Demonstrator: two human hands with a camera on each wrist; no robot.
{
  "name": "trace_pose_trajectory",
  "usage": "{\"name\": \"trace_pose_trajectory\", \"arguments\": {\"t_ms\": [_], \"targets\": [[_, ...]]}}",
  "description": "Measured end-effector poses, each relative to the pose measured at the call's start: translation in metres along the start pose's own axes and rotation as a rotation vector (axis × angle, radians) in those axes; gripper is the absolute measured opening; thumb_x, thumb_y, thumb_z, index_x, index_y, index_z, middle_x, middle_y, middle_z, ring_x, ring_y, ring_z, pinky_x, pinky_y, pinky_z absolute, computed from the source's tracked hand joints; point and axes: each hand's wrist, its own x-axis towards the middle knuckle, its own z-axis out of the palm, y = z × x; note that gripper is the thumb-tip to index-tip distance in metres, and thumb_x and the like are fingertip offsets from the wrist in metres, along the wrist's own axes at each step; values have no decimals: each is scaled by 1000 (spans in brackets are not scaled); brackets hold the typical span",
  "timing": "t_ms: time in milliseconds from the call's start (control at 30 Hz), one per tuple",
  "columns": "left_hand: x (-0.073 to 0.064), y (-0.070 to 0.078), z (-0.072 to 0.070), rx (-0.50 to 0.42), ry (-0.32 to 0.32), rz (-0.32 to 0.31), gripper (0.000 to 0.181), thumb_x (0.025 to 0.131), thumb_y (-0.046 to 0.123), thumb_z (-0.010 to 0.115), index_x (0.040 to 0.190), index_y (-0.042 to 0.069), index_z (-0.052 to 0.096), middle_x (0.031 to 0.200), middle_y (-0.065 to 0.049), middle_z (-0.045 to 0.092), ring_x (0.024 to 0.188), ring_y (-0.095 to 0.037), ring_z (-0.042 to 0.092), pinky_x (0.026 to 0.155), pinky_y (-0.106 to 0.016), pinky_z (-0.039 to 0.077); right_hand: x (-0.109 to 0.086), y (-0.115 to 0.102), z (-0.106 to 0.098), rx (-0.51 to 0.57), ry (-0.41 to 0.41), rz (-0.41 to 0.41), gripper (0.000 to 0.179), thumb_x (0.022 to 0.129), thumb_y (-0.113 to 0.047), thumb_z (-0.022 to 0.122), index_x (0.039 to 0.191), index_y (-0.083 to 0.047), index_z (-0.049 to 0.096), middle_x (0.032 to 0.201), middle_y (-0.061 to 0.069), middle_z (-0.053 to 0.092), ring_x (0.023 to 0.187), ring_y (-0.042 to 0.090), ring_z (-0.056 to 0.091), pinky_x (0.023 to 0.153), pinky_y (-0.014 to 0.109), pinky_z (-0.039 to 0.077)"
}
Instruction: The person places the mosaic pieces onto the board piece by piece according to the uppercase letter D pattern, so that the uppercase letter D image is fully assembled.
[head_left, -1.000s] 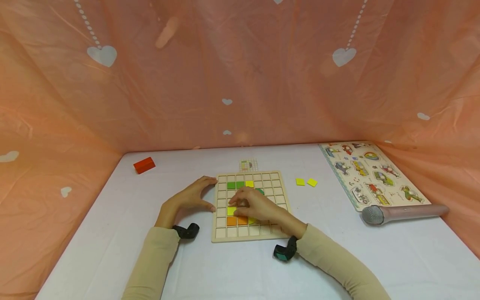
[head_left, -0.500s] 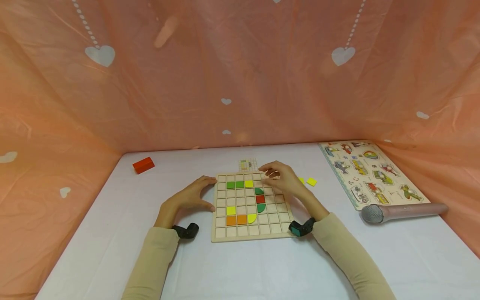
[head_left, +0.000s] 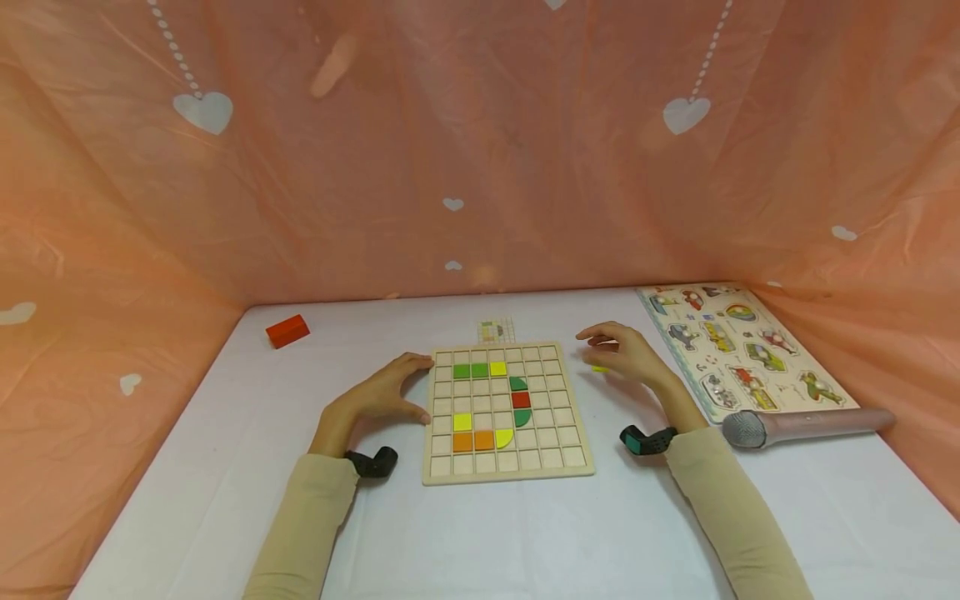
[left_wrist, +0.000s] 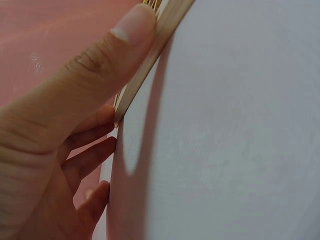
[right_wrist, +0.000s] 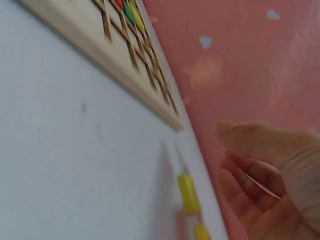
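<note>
A wooden grid board (head_left: 553, 458) lies on the table with several coloured tiles in its cells. Among them are green squares (head_left: 471, 371), yellow squares (head_left: 462, 422), orange squares (head_left: 473, 440), a red square (head_left: 521, 400) and rounded green and yellow pieces. My left hand (head_left: 382, 390) rests its thumb and fingertips against the board's left edge, fingers spread. To the right of the board, my right hand (head_left: 626, 354) hovers over loose yellow tiles (right_wrist: 189, 194), loosely bent and holding nothing. Its hand covers most of them in the head view; two show in the right wrist view.
Behind the board lies a small pattern card (head_left: 496, 331). A red block (head_left: 288, 331) stands at the back left. On the right are a picture puzzle board (head_left: 757, 354) and a microphone (head_left: 813, 427) touching its near edge. A pink curtain (head_left: 480, 150) hangs around the table.
My right hand has left the yellow square in the board's lower left and swung right, past the board's far right corner, to above the loose yellow tiles. My left hand has stayed put.
</note>
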Motion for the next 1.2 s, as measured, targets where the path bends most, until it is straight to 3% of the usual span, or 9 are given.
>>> {"name": "trace_pose_trajectory", "arguments": {"t_ms": [233, 533, 700, 900, 1033, 1200], "targets": [[1, -2, 1, 22, 0, 18, 94, 64, 37, 84, 138, -1, 40, 140, -16, 38, 132, -31, 33, 110, -46, 27, -6, 19, -8, -60, -45, 87, 41, 81, -3, 70, 120, 0, 58, 123, 20, 55, 114, 36, 52, 98, 46, 43], [0, -1, 0, 19, 1, 12, 94, 65, 37, 84, 139, 1, 40, 141, -15, 38, 132, -30, 33, 110, -45, 27, -8, 29, -9, -164, -51, 21, 34, 80, 1, 69, 114, 2, 62, 114, 17, 59, 107, 33, 55, 95, 46, 44], [0, -2, 0, 26, 2, 5, 94, 64, 37, 84, 139, 1, 40, 141, -14, 38, 132, -30, 33, 110, -45, 27, -8, 30, -9, -220, -43, -10, 25, 81, -1, 69, 106, -1, 68, 107, 13, 62, 98, 28, 58, 87, 42, 48], [1, -2, 1, 34, 6, 8, 93, 65, 36, 84, 138, 1, 40, 140, -15, 39, 131, -30, 34, 110, -45, 28, -5, 23, -3, -256, -28, -66, 25, 82, -3, 70, 106, 0, 68, 101, 12, 64, 90, 23, 58, 81, 38, 50], [1, -2, 1, 36, 6, 4, 93, 64, 37, 85, 138, 1, 40, 140, -14, 39, 131, -30, 35, 110, -45, 28, -1, 9, 7, -201, -23, -77, 28, 82, -4, 69, 109, 0, 66, 104, 11, 64, 94, 24, 58, 83, 39, 50], [1, -3, 1, 37, 0, -5, 95, 64, 37, 85, 139, 1, 40, 141, -15, 39, 132, -30, 33, 110, -46, 27, 4, -16, 30, -142, -53, -164, 28, 80, -4, 71, 108, 1, 66, 104, 10, 64, 94, 25, 59, 81, 37, 52]]}}
